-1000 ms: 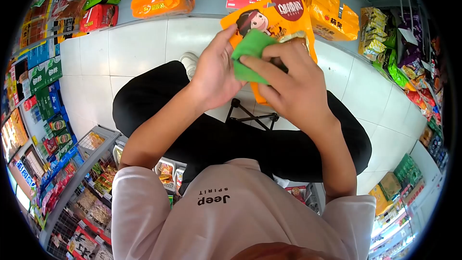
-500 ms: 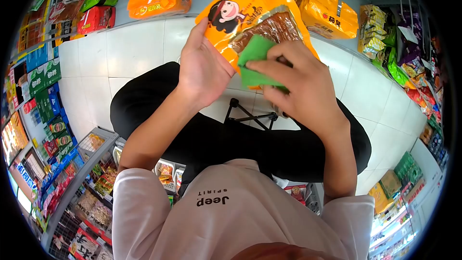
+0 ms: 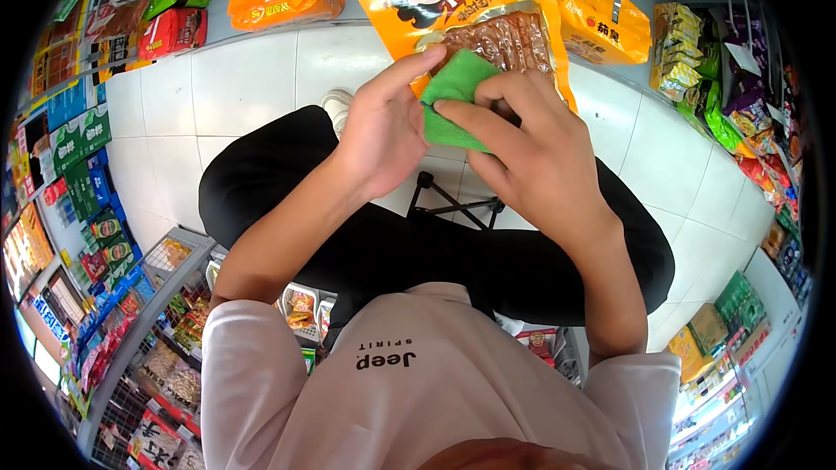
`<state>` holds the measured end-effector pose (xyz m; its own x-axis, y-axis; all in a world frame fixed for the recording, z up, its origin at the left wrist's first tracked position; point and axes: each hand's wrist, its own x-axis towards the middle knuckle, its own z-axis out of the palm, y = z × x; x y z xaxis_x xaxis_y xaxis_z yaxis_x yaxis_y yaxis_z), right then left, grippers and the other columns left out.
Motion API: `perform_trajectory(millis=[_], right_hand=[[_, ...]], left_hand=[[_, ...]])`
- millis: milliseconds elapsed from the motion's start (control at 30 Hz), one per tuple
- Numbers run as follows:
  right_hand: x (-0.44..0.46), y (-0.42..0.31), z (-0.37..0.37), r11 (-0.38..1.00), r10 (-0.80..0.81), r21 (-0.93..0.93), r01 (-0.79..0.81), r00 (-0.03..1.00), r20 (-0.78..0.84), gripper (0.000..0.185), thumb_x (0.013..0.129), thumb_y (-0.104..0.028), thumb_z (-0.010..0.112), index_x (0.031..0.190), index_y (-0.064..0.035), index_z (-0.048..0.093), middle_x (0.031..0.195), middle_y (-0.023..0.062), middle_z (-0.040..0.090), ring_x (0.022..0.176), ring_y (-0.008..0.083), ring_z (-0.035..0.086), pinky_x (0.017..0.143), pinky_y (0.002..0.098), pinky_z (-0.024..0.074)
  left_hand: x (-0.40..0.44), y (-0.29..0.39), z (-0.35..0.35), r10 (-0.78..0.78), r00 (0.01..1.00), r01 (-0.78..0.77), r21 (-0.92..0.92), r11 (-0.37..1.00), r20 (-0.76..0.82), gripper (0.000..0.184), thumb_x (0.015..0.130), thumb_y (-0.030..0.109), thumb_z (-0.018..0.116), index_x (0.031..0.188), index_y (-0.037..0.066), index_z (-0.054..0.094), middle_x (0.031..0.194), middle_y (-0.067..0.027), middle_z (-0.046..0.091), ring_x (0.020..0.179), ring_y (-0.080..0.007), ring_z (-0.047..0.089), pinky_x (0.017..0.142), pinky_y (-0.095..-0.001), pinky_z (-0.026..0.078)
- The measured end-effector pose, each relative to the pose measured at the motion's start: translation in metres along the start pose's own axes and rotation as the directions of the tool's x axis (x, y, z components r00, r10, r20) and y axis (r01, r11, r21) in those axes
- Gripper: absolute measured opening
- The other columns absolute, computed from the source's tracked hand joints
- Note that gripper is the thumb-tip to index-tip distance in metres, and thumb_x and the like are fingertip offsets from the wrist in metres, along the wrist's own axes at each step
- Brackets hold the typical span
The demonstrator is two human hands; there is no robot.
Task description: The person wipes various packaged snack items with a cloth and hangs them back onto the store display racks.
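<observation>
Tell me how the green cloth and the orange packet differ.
The cloth is plain green, while the packet is orange with a cartoon figure, writing and a clear window showing brown contents. The cloth looks much smaller than the packet. The cloth is folded under the right hand's fingers; the packet is spread out, its printed side facing up. Both are at the person's hands.
</observation>
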<state>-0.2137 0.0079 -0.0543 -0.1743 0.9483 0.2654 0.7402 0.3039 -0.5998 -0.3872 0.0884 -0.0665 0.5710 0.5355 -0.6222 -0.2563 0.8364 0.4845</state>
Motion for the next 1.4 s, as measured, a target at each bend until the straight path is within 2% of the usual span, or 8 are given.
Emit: perform_trajectory(millis=[133, 233, 333, 533, 733, 867, 1133, 1400], right_hand=[[0.002, -0.002, -0.001, 0.998, -0.064, -0.006, 0.064, 0.997, 0.032, 0.034, 0.069, -0.005, 0.076, 0.102, -0.0117, 0.077, 0.094, 0.0019, 0.058, 0.089, 0.0220, 0.061, 0.072, 0.0353, 0.0542], [0.001, -0.004, 0.000, 0.995, -0.094, 0.023, 0.093, 0.993, 0.070, 0.030, 0.068, -0.006, 0.075, 0.098, -0.0109, 0.076, 0.095, 0.0022, 0.059, 0.089, 0.0227, 0.061, 0.075, 0.0363, 0.0540], [0.003, 0.002, -0.009, 0.998, -0.037, 0.049, 0.032, 0.993, 0.109, 0.030, 0.070, -0.006, 0.075, 0.100, -0.0112, 0.077, 0.096, 0.0027, 0.059, 0.090, 0.0235, 0.061, 0.077, 0.0380, 0.0535], [0.001, 0.005, -0.017, 0.984, 0.147, 0.096, -0.151, 0.988, 0.044, 0.028, 0.076, -0.007, 0.076, 0.104, -0.0112, 0.077, 0.096, 0.0038, 0.061, 0.092, 0.0259, 0.062, 0.080, 0.0404, 0.0525], [-0.003, 0.014, -0.034, 0.832, 0.309, 0.413, -0.370, 0.928, 0.209, 0.028, 0.084, -0.004, 0.071, 0.111, -0.0070, 0.077, 0.099, 0.0079, 0.063, 0.094, 0.0296, 0.062, 0.082, 0.0382, 0.0505], [0.000, 0.013, -0.046, 0.710, 0.305, 0.531, -0.462, 0.882, 0.359, 0.038, 0.085, 0.007, 0.065, 0.119, -0.0041, 0.076, 0.107, 0.0088, 0.058, 0.099, 0.0191, 0.064, 0.080, 0.0329, 0.0532], [-0.002, -0.003, -0.008, 0.976, 0.089, 0.188, -0.106, 0.991, 0.097, 0.034, 0.076, 0.000, 0.077, 0.109, -0.0086, 0.080, 0.095, 0.0077, 0.059, 0.092, 0.0270, 0.061, 0.079, 0.0400, 0.0522], [0.004, 0.013, -0.022, 0.971, 0.240, 0.063, -0.232, 0.953, -0.185, 0.035, 0.077, 0.001, 0.077, 0.110, -0.0102, 0.080, 0.097, 0.0065, 0.061, 0.086, 0.0255, 0.063, 0.075, 0.0379, 0.0544]], left_hand=[[-0.002, 0.003, 0.005, -0.011, 0.998, 0.009, -0.033, 0.999, -0.067, 0.055, 0.111, 0.046, 0.049, 0.147, 0.005, 0.050, 0.136, -0.0118, 0.066, 0.123, -0.0270, 0.065, 0.112, -0.0436, 0.047], [0.002, 0.003, -0.005, -0.026, 0.999, 0.029, -0.074, 0.997, 0.048, 0.057, 0.110, 0.048, 0.051, 0.152, 0.010, 0.046, 0.142, -0.0083, 0.062, 0.131, -0.0222, 0.060, 0.111, -0.0432, 0.048], [-0.001, 0.003, 0.007, 0.070, 0.997, -0.067, -0.075, 0.995, 0.040, 0.059, 0.113, 0.047, 0.043, 0.156, 0.007, 0.042, 0.149, -0.0131, 0.059, 0.135, -0.0280, 0.058, 0.117, -0.0465, 0.043], [0.003, 0.000, 0.003, 0.158, 0.984, -0.154, -0.051, 0.987, 0.080, 0.058, 0.114, 0.047, 0.040, 0.158, 0.009, 0.038, 0.155, -0.0110, 0.054, 0.143, -0.0258, 0.053, 0.120, -0.0466, 0.041], [0.001, -0.001, 0.007, 0.241, 0.971, -0.240, -0.007, 0.971, 0.014, 0.063, 0.113, 0.050, 0.044, 0.157, 0.006, 0.038, 0.156, -0.0096, 0.053, 0.144, -0.0228, 0.052, 0.121, -0.0439, 0.041], [-0.002, 0.001, 0.009, 0.242, 0.970, -0.242, 0.034, 0.970, 0.017, 0.064, 0.113, 0.052, 0.043, 0.157, 0.006, 0.038, 0.157, -0.0091, 0.052, 0.144, -0.0227, 0.052, 0.121, -0.0441, 0.040], [-0.002, 0.000, 0.001, 0.166, 0.986, -0.167, 0.057, 0.984, 0.025, 0.066, 0.112, 0.055, 0.040, 0.158, 0.008, 0.037, 0.154, -0.0131, 0.054, 0.142, -0.0266, 0.054, 0.122, -0.0473, 0.039], [-0.003, -0.005, 0.010, 0.120, 0.993, -0.120, 0.136, 0.983, 0.005, 0.063, 0.113, 0.052, 0.043, 0.156, 0.006, 0.041, 0.152, -0.0117, 0.056, 0.140, -0.0236, 0.055, 0.119, -0.0452, 0.044]])
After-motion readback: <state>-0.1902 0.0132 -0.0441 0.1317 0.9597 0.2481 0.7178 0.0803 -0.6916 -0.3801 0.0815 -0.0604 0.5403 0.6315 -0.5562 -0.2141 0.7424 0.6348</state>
